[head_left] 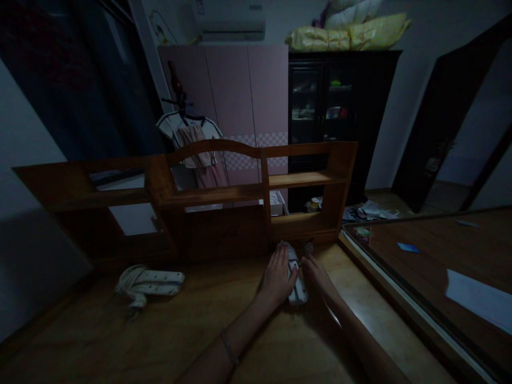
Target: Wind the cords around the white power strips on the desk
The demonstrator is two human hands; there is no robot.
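On a wooden desk (160,330) lies a white power strip (299,288) just in front of the wooden shelf unit (224,213). My left hand (277,277) rests on its left side with fingers curled over it. My right hand (316,274) presses against its right side, fingers closed around the strip. Both hands hold it between them. A thin band circles my left wrist. The room is dim.
A second white power strip with coiled cable (148,282) lies at the desk's left. A dark glass-topped table (440,266) with paper slips adjoins on the right. Behind stand a pink wardrobe (248,96), a dark cabinet (340,106) and hanging clothes (192,138).
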